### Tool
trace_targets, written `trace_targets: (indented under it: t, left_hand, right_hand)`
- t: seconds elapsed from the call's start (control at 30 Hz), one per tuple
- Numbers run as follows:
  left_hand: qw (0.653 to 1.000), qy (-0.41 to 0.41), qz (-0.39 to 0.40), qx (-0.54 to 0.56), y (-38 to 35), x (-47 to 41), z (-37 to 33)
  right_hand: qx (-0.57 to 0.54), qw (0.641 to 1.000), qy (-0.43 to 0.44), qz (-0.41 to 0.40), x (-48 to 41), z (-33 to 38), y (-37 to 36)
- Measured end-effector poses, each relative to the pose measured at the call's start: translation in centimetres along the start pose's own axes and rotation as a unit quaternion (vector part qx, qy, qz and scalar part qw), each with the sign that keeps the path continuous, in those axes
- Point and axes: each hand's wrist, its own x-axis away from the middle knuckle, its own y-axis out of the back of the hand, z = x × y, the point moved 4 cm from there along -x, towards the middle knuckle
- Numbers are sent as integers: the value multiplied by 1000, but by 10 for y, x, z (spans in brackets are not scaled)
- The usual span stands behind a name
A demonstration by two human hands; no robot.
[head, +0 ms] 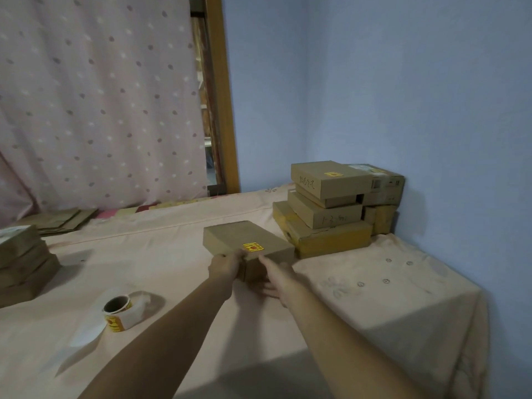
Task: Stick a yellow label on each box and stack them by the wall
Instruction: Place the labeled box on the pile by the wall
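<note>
A flat brown cardboard box [244, 240] lies on the pink-covered surface, with a yellow label [253, 247] stuck near its front edge. My left hand [226, 267] grips the box's near left corner. My right hand [277, 279] holds the near right side and reaches under it. By the blue wall stands a stack of boxes [331, 208]; the top one carries a yellow label [334, 174]. A roll of yellow labels [118, 312] lies to the left of my arms, with backing paper trailing from it.
Another pile of brown boxes [23, 263] sits at the left edge. Flattened cardboard [63, 220] lies behind it by a dotted curtain [100, 96]. The covered surface [388, 283] drops off at the right, near the blue wall [403, 82].
</note>
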Motion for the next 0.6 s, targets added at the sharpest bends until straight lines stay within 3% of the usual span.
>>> trace_targets:
  t: [0.07, 0.17, 0.23, 0.33, 0.6]
  left_hand:
    - [999, -15, -25, -23, 3, -15, 3]
    - [998, -25, -37, -42, 2, -30, 3]
    - [997, -20, -44, -57, 0, -41, 7]
    - [993, -42, -53, -97, -13, -52, 8]
    - [989, -64, -65, -118, -46, -80, 2]
  right_hand:
    - [114, 990, 35, -71, -7, 3, 14]
    - [298, 924, 162, -174, -7, 21, 29]
    - [398, 861, 265, -173, -6, 31, 29]
    - [504, 789, 330, -117, -18, 28, 24]
    - [535, 732, 400, -135, -51, 21, 31]
